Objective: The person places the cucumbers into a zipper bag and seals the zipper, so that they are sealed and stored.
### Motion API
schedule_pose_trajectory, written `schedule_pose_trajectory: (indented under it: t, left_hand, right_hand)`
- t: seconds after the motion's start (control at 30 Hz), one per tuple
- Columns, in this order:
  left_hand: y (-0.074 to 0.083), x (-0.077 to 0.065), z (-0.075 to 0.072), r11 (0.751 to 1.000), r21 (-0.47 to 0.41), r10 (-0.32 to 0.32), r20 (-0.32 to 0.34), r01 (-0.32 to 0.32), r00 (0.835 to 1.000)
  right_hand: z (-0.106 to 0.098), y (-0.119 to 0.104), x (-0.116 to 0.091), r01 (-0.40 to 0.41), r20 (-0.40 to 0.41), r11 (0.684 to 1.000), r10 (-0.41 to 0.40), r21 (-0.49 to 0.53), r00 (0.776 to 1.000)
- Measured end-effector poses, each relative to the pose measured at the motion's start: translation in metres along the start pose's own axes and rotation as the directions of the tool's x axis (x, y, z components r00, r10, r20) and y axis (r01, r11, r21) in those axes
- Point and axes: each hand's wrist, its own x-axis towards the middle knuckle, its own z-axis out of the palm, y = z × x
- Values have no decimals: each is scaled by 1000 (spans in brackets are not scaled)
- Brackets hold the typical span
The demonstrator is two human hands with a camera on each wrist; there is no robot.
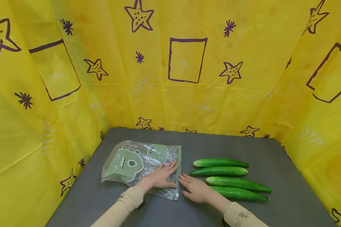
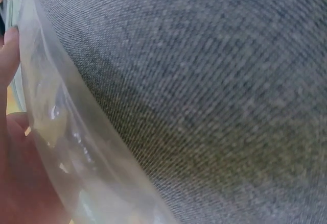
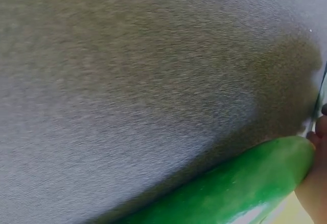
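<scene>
Now, lower centre | you're resting left hand (image 1: pixel 160 178) on bag (image 1: pixel 125 165), right hand (image 1: pixel 198 189) beside zip (image 1: pixel 180 157), fingers straight | lightly pressing should be steadying it

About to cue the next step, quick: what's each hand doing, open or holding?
Left hand: open, fingers spread on the clear plastic bag with green cartoon prints.
Right hand: open, holding nothing, fingertips by the bag's green zip edge.

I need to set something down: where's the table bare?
The grey table is bare behind the cucumbers, up to the yellow curtain; right of them; and front left, between the bag and left sleeve. It's crowded between bag and cucumbers, where the right grip lies.
</scene>
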Motion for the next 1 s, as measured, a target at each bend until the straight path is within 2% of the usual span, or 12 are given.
schedule_pose_trajectory:
  t: [0.27,0.47,0.67,0.87,1.0]
  left_hand:
    - [0,2,4,998,-53,16,-11,-17,1000]
    - [-2,0,7,994,-99,30,-78,-38,997]
    - [-4,-1,7,994,-105,7,-146,-22,989]
    - [-5,1,7,996,-56,48,-250,-64,967]
    - [-6,-1,7,994,-69,56,-313,-81,948]
  right_hand:
    - [-1,-4,5,-24,35,1000,24,9,999]
    - [-4,-7,11,-53,62,997,50,49,997]
    - [-7,-10,16,-79,69,996,76,43,995]
    - [-11,-12,18,-88,67,996,87,10,994]
    - [-13,-13,20,-99,91,995,96,24,991]
